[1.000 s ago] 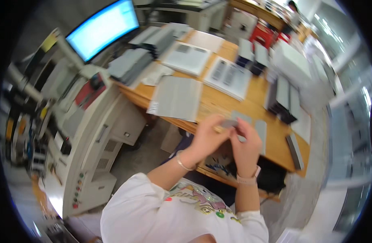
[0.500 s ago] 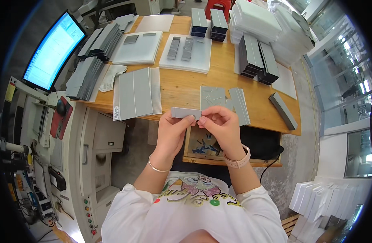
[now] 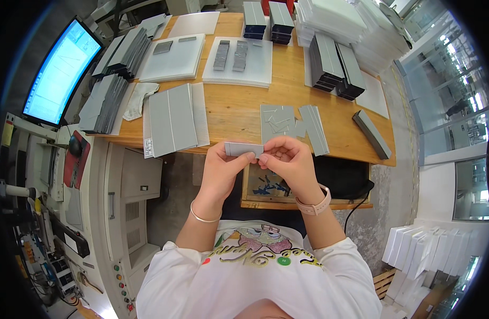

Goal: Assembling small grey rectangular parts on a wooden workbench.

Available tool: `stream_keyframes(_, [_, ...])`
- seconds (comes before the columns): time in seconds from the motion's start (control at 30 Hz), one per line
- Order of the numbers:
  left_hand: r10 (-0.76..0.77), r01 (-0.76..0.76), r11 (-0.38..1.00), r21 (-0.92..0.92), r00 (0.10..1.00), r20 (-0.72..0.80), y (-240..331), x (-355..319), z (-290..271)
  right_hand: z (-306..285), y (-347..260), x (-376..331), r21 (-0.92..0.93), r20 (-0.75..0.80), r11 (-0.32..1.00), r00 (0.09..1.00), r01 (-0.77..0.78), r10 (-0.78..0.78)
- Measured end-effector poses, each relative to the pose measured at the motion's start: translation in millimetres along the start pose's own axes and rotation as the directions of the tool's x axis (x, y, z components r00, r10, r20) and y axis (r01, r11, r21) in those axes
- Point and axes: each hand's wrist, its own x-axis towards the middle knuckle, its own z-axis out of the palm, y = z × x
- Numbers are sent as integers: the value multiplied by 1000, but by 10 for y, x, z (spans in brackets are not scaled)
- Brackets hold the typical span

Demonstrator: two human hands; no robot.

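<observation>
A small flat grey rectangular piece (image 3: 243, 149) is held level in front of me, just off the table's near edge. My left hand (image 3: 221, 169) is closed on its left part, thumb along the front face. The fingertips of my right hand (image 3: 291, 167) pinch its right end. Just beyond my right hand lies a grey sheet (image 3: 271, 113) with several thin pale slivers on it. Beside that sheet are a few overlapping grey strips (image 3: 314, 130). To the left of my hands, larger grey sheets (image 3: 172, 118) lie stacked on a ribbed translucent board.
Under the wooden table (image 3: 228, 106), an open drawer (image 3: 255, 204) holds small blue scraps (image 3: 271, 187). A long grey bar (image 3: 372, 134) lies at the right. Small grey pieces (image 3: 240, 56) sit on white boards farther back. A monitor (image 3: 61, 72) and a machine cabinet (image 3: 103, 191) stand left.
The view has shifted slightly, so the table and its things sit a little higher in the picture. Both hands still grip the grey piece in nearly the same pose.
</observation>
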Motion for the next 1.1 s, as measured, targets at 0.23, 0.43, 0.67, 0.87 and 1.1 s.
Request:
stream_keyframes(0.23, [-83,89,990,-111,995,63,35,-11,11,-28,-25,-31,107,-6,992,998,-66,67])
stream_keyframes(0.43, [42,-32,984,177,997,-58,7,-31,61,-9,-22,-51,-46,-83,999,997,-6,2])
stream_keyframes(0.67, [195,-177,898,402,981,-6,0,-31,84,-34,-40,-57,-202,-116,975,986,91,-116])
stream_keyframes(0.87, [198,-182,890,419,980,5,-16,-19,103,-61,-5,-31,-202,-109,976,989,78,-101])
stream_keyframes(1.1, [105,-94,952,292,994,-23,-7,-1,111,-82,62,-28,-144,-120,988,990,62,-79])
